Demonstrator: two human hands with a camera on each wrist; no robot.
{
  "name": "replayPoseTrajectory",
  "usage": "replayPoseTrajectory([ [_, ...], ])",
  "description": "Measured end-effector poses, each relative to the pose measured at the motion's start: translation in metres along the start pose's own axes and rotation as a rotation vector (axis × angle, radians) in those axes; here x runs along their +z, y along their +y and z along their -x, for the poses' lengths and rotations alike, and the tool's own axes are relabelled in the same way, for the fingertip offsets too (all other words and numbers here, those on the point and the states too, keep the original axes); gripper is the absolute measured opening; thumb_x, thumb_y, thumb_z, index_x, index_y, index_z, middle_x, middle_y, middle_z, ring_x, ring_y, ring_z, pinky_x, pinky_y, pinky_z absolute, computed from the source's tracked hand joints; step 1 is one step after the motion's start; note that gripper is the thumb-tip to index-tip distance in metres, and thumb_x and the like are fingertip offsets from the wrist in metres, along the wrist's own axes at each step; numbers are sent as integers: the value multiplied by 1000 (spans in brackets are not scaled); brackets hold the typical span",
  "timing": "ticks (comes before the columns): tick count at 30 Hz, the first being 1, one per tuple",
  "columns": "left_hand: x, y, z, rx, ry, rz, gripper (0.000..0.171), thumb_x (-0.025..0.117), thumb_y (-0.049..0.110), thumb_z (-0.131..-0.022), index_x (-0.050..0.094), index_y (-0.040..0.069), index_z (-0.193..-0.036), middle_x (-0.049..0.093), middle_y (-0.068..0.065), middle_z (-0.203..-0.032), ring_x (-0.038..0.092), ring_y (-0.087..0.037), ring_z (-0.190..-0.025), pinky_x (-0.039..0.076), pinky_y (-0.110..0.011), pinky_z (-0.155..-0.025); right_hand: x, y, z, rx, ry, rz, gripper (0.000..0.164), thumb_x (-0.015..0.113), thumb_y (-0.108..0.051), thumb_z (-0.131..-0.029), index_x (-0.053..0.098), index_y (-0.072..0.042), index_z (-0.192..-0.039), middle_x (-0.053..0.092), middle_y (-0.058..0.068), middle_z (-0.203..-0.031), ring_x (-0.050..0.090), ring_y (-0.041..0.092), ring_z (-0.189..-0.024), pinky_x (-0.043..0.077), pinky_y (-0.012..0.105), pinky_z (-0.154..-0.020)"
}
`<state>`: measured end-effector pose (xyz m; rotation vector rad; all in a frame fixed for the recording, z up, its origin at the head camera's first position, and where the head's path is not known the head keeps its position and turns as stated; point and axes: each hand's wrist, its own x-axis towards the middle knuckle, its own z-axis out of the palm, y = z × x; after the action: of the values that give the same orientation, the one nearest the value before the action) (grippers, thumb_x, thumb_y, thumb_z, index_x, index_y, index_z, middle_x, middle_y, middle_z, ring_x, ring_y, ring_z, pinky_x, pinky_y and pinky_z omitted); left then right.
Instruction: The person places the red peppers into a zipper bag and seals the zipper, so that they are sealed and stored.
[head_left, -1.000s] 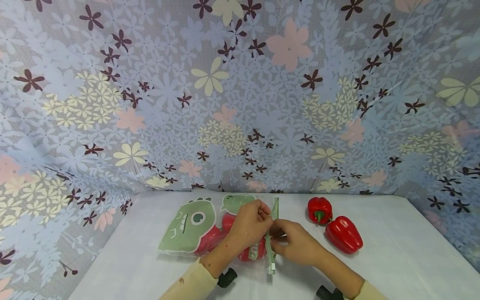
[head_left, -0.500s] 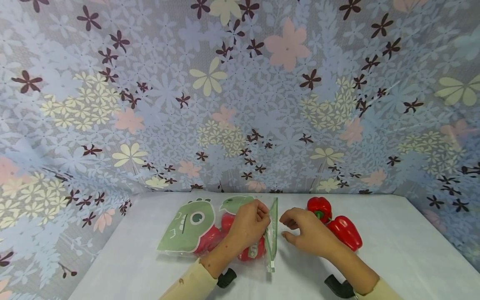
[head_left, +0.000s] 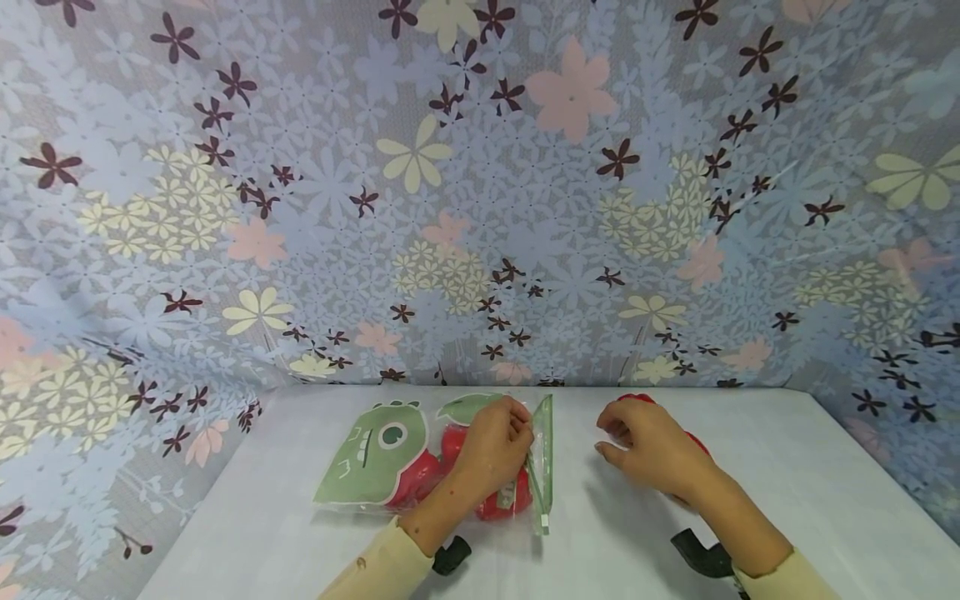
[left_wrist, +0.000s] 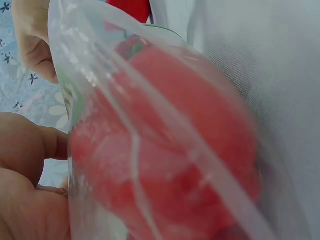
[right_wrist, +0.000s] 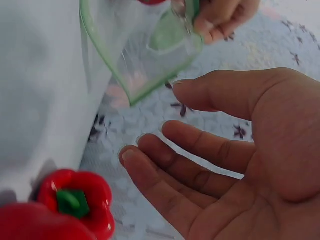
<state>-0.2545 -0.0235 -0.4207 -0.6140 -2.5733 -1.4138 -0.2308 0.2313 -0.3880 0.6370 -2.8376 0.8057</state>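
My left hand (head_left: pixel 492 442) pinches the upper edge of a clear zip bag (head_left: pixel 372 454) with a green dinosaur print. Inside the bag lie several red bell peppers (left_wrist: pixel 190 130), seen close through the plastic in the left wrist view. The bag's green-rimmed mouth (head_left: pixel 546 467) gapes to the right. My right hand (head_left: pixel 652 442) hovers to the right of the bag, fingers relaxed and apart, nothing in them. In the right wrist view, a red bell pepper with a green stem (right_wrist: pixel 75 200) sits below that hand, beside another red pepper (right_wrist: pixel 35 225). From the head, the hand mostly covers both.
The white table (head_left: pixel 247 517) ends at a flowered cloth backdrop (head_left: pixel 480 208). Black wrist-camera mounts (head_left: pixel 452 556) sit at both wrists.
My right hand has let go of the bag's mouth and moved right, over the two loose peppers. The mouth has spread wider. My left hand has stayed nearly in place.
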Motion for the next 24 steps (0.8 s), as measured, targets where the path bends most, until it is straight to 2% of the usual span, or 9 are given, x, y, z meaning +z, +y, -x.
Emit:
replayPoseTrajectory([
  [7,-2,1,0,21,14,-40,5,62,6,-104,65,5,-108,63,-1,-92,58,-8,-77,54,-22,-70,-19,10,4,62,13,59,22,85,-17,-89,70,-6,-101,68,4,-96,66,24,-90,58,43,-78],
  [12,-2,-1,1,50,19,-54,5,60,5,-106,63,3,-109,63,-4,-94,58,-9,-79,53,-24,-71,-28,16,5,161,-24,113,32,87,-24,-87,69,-2,-102,70,9,-100,66,29,-92,59,51,-80],
  [16,-1,-1,1,47,20,-46,5,61,5,-105,63,3,-109,63,-3,-94,58,-9,-78,53,-24,-70,-33,20,6,220,-56,162,40,88,-27,-85,69,1,-108,72,13,-105,67,34,-98,60,55,-80],
  [24,0,-1,1,29,14,-21,5,63,6,-102,65,6,-107,63,0,-91,59,-6,-74,54,-22,-68,-40,31,10,320,-113,236,55,92,-34,-78,67,3,-110,68,16,-101,61,28,-88,60,47,-68],
])
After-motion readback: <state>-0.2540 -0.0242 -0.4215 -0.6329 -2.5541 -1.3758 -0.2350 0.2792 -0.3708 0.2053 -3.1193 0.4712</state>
